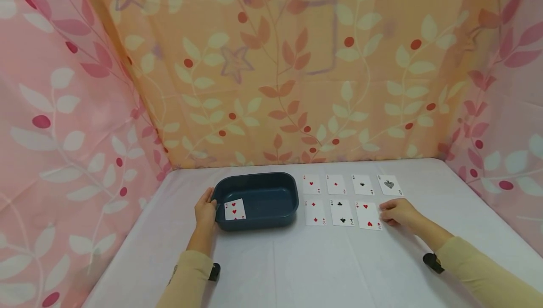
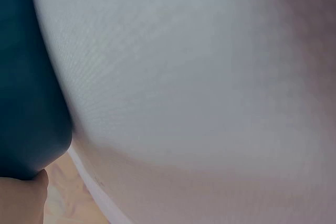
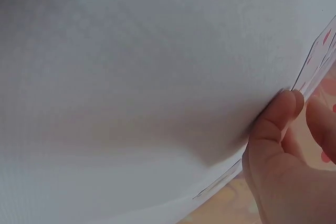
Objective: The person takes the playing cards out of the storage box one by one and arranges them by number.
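In the head view my left hand (image 1: 205,210) grips the left end of a dark blue rectangular tub (image 1: 271,223), thumb over the rim. A playing card with red hearts (image 1: 234,209) lies face up inside it; whether more cards lie beneath, I cannot tell. On the right, my right hand (image 1: 399,213) has its thumb and a finger pinched at the right edge of a two of hearts (image 1: 368,216), which lies on or just above the cloth. The right wrist view shows these fingertips (image 3: 286,100) meeting at the card's edge. The left wrist view shows only the tub's side (image 2: 26,77) and part of a finger.
Left of the two of hearts lie a two of clubs (image 1: 342,213) and a two of diamonds (image 1: 315,213). Behind them runs a row of aces, from hearts (image 1: 311,184) to spades (image 1: 389,185). White cloth covers the table (image 1: 297,270); patterned fabric (image 1: 275,110) hangs around it.
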`<state>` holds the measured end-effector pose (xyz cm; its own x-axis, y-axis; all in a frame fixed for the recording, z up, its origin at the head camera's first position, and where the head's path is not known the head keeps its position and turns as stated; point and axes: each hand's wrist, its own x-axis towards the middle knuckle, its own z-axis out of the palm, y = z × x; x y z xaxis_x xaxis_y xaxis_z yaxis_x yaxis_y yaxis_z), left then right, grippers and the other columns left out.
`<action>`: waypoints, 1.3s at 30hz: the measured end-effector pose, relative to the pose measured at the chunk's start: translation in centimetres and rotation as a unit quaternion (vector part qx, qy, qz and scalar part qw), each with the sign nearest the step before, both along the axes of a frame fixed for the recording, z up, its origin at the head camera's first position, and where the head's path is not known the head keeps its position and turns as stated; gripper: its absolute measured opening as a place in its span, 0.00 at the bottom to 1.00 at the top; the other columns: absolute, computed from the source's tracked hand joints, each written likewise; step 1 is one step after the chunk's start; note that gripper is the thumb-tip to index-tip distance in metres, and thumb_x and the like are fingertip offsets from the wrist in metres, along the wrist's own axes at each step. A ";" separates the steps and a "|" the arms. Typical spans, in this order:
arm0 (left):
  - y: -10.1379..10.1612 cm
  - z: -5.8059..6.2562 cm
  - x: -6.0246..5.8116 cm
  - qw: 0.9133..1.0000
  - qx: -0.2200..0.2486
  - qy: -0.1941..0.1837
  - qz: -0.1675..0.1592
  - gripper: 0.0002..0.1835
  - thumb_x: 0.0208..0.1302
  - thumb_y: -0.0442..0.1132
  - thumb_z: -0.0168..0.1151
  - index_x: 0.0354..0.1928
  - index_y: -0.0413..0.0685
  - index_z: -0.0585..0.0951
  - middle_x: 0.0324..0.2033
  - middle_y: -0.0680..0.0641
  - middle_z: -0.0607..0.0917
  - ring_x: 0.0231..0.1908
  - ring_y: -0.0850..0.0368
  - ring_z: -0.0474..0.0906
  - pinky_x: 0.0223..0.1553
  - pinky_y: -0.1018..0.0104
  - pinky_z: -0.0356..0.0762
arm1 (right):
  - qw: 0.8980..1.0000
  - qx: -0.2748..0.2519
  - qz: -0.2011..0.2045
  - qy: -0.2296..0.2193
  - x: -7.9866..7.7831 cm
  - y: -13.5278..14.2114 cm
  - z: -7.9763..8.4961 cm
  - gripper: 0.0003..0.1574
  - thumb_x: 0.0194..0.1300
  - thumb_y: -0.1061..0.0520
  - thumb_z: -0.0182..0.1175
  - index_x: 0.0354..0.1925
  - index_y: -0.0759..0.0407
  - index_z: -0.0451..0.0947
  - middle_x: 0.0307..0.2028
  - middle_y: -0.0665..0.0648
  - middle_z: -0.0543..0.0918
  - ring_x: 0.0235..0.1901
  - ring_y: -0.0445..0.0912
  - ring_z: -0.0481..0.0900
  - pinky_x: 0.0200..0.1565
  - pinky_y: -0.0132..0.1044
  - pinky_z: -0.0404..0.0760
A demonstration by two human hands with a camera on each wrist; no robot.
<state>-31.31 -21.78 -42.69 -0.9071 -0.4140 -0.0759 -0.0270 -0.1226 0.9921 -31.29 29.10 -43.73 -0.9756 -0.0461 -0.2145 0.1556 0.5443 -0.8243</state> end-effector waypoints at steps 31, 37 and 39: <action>0.0 -0.2 -0.1 1.000 0.002 0.000 0.002 0.29 0.72 0.22 0.36 0.74 0.37 0.55 0.72 0.41 0.59 0.72 0.50 0.53 0.70 0.58 0.50 | 0.971 -0.233 0.054 0.012 -1.3 -12.7 4.7 0.30 0.69 0.64 0.56 0.64 0.76 0.63 0.41 0.60 0.80 0.38 0.47 0.80 0.38 0.32 0.81; -0.2 -0.4 -0.3 1.000 0.008 0.006 0.006 0.29 0.71 0.22 0.37 0.73 0.37 0.56 0.72 0.41 0.60 0.72 0.50 0.53 0.70 0.58 0.50 | 0.957 -0.279 0.074 0.011 -1.6 -15.8 4.8 0.29 0.69 0.65 0.55 0.64 0.77 0.62 0.37 0.58 0.82 0.36 0.45 0.81 0.39 0.32 0.82; -0.2 -0.4 -0.3 1.000 0.006 0.007 0.006 0.29 0.71 0.22 0.37 0.73 0.37 0.56 0.72 0.41 0.60 0.72 0.50 0.53 0.70 0.58 0.50 | 0.952 -0.295 0.080 0.011 -1.6 -16.9 4.6 0.30 0.69 0.66 0.54 0.65 0.78 0.61 0.35 0.56 0.82 0.34 0.43 0.81 0.39 0.32 0.83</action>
